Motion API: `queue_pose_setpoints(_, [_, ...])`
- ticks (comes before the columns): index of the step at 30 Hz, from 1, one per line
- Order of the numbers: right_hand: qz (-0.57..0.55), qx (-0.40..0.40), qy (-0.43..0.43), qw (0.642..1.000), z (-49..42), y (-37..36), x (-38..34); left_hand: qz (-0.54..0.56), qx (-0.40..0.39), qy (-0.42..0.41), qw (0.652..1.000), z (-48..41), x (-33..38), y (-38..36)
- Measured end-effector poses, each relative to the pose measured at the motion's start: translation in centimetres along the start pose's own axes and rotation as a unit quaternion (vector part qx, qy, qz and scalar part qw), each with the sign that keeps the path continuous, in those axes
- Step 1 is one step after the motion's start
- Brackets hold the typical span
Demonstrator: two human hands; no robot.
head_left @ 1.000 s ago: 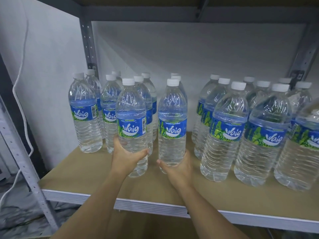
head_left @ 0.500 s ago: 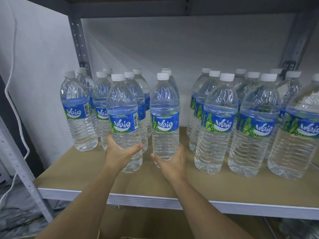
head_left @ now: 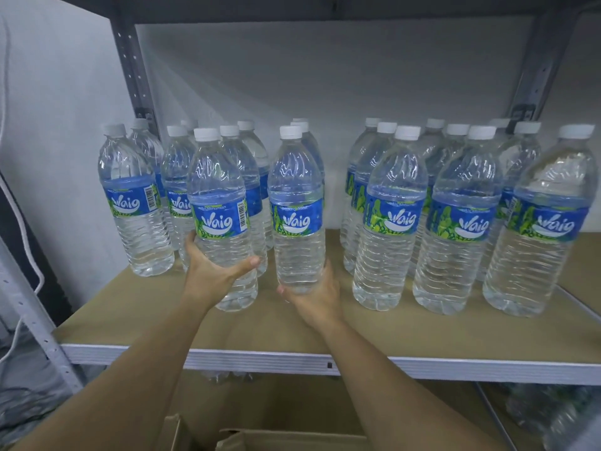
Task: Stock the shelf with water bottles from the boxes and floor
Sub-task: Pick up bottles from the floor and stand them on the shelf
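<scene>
Two clear water bottles with blue labels and white caps stand upright near the front of the tan shelf board (head_left: 406, 333). My left hand (head_left: 211, 275) grips the lower part of the left bottle (head_left: 218, 203), thumb across its front. My right hand (head_left: 317, 296) grips the base of the right bottle (head_left: 296, 206) from below and behind. Several bottles stand in a group at the back left (head_left: 130, 196) and several more in rows at the right (head_left: 461, 219).
Grey metal uprights (head_left: 130, 70) frame the shelf, with a white wall behind. An open cardboard box (head_left: 260, 439) lies below the shelf edge. More bottles lie blurred on the floor at the lower right (head_left: 553, 415). A white cable (head_left: 19, 196) hangs at the left.
Both hands have stayed on their bottles, which now sit slightly farther in on the shelf. The view has dropped, and the box below has come into sight.
</scene>
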State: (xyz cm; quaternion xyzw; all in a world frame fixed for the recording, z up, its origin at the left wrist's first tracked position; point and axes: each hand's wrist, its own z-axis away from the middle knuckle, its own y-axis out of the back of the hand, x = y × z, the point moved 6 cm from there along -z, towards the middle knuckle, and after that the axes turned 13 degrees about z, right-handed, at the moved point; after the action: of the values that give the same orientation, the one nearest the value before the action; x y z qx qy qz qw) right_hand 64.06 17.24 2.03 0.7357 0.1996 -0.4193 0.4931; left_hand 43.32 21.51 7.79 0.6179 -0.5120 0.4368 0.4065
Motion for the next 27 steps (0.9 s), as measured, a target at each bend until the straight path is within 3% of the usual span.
queue_pose_setpoints(3, [0.074, -0.052, 0.019, 0.996, 1.4, 0.9, 0.5, -0.067, 0.067, -0.001, 0.995, 2.1, 0.3, 0.0])
queue_pose_setpoints(6, [0.118, -0.091, 0.032, 0.988, 3.5, 2.8, 1.5, -0.098, 0.197, -0.115, 0.969, 7.1, 1.8, -0.7])
queue_pose_setpoints(8, [0.142, -0.125, 0.05, 0.981, 5.5, 4.8, 2.2, -0.051, 0.193, -0.156, 0.967, 10.9, 2.4, -2.9])
queue_pose_setpoints(10, [0.162, -0.16, 0.076, 0.971, 7.5, 7.4, 3.2, -0.001, 0.127, -0.137, 0.982, 14.0, 2.8, -6.1])
queue_pose_setpoints(13, [0.2, -0.195, 0.095, 0.955, 10.5, 13.8, 5.7, 0.0, -0.038, -0.066, 0.997, 18.9, 4.1, -13.4])
queue_pose_setpoints(17, [0.229, -0.129, 0.053, 0.963, 15.2, 27.3, 11.8, -0.02, -0.264, -0.003, 0.964, 28.6, 7.4, -25.8])
queue_pose_setpoints(21, [0.23, -0.008, -0.071, 0.971, 25.0, 40.5, 22.2, -0.006, -0.481, -0.026, 0.876, 42.7, 12.1, -37.0])
queue_pose_setpoints(24, [0.211, 0.04, -0.192, 0.958, 35.4, 46.2, 31.1, -0.022, -0.623, -0.003, 0.782, 54.5, 13.0, -42.8])
queue_pose_setpoints(27, [0.177, 0.085, -0.34, 0.92, 47.0, 48.3, 39.6, -0.098, -0.736, 0.039, 0.668, 65.8, 9.9, -45.9])
